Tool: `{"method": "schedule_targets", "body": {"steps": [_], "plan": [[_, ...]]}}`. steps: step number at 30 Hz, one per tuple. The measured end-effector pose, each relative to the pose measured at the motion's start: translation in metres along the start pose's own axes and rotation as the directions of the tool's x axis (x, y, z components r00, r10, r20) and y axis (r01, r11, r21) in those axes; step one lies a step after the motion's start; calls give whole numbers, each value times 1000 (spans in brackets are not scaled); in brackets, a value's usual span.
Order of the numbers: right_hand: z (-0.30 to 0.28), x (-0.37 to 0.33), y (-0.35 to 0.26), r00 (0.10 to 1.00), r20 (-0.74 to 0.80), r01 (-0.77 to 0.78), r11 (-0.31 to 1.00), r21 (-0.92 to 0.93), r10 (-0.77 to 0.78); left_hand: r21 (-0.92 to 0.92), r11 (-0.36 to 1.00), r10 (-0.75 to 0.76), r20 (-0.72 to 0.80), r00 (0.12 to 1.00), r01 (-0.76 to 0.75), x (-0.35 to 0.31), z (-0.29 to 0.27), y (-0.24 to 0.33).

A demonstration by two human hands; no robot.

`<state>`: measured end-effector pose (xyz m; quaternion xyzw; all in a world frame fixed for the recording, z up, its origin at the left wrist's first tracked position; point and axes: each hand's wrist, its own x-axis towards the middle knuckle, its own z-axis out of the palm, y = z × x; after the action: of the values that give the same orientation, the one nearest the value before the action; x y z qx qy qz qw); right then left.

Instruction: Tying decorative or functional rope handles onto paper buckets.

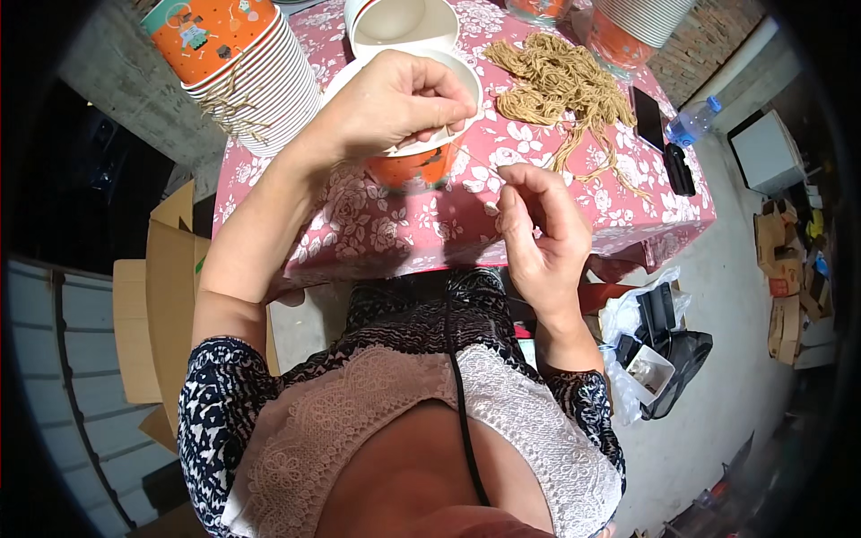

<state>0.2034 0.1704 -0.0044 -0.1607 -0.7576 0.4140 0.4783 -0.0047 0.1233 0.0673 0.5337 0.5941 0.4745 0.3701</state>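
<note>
Centrally, toward the top of the head view, the bucket [411,170] sits on the tabletop [386,235], partly hidden behind the left hand [462,109]. Its wall is orange with dark patches, its rim and inside plain white, and its round mouth shows above the knuckles. The left hand is over the near rim, thumb and fingertips drawn together; whether they pinch anything, I cannot tell. Lower and to the right, the right hand [504,182] has its thumb and forefinger bent toward each other, tips near, and its grip cannot be told either. A faint strand [473,160] slants between the two hands.

Just above the bucket in the frame, a white-lined tub [404,20] shows its open mouth. A tall stack [260,90] stands upper left, near the left edge of the cloth, with cord ends across its side. Twine [565,76] lies heaped upper right, loose ends trailing downward; beyond it are a phone [647,118] and a bottle [695,121] near the right edge. Bare patterned cloth runs along the front edge, below the bucket and right of the right hand.
</note>
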Motion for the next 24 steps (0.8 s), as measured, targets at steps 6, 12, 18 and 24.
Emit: {"method": "schedule_targets", "body": {"steps": [6, 12, 18, 24], "plan": [[1, 6, 1, 996, 70, -56, 998, 31, 54, 67, 994, 82, 44, 996, -85, -1, -3, 3], [-6, 37, -6, 992, 124, -26, 973, 230, -3, 130, 986, 78, 227, 971, -109, 0, 2, -1], [-19, 61, 4, 935, 342, -3, 964, 267, -92, 272, 954, 73, 193, 978, -125, 4, 7, 5], [-11, 58, 10, 954, 135, 290, 936, -201, -267, 117, 988, 72, 191, 979, -96, 11, -3, -6]]}}
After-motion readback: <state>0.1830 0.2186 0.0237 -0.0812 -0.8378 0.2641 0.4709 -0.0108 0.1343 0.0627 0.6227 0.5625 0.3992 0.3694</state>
